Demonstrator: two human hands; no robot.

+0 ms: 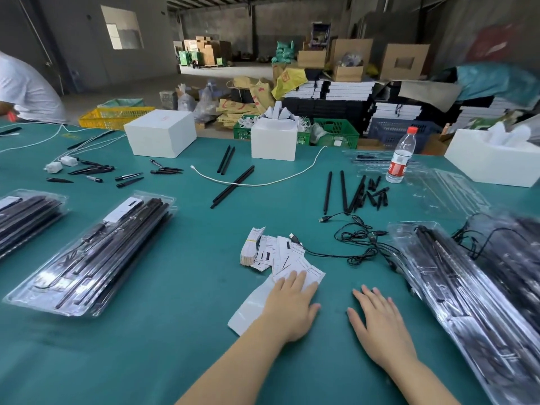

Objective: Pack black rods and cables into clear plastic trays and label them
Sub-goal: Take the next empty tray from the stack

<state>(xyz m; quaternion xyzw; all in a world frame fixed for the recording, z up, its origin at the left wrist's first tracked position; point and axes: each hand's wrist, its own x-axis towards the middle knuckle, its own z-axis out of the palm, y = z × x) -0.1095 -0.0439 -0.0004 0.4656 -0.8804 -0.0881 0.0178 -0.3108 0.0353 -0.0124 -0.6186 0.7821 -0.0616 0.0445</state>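
Teal covers the whole bench (181, 302), and both of the person's hands lie flat on it low in the frame. The left hand (287, 308) presses down on a white label sheet (251, 309), its fingers (295, 280) straight and spread a little, holding nothing. The right hand (377, 320) rests palm-down on bare bench just beside it, fingers wide and relaxed. Just above the left hand is a fanned heap of small printed labels (268, 252), and to the right of those a tangle of black cables (359, 244) runs toward a filled clear tray (467, 290) at the right edge, black rods showing through its plastic. Another packed tray (96, 255) sits at the lower left, with a third (26, 217) at the left edge. Loose black rods (233, 185) lie near the middle, crossed by a white cord (263, 182), and more rods (344, 194) lie right of centre near a water bottle (401, 156). White boxes (160, 133) stand along the far side. A person in a white shirt (26, 89) bends at the upper left.
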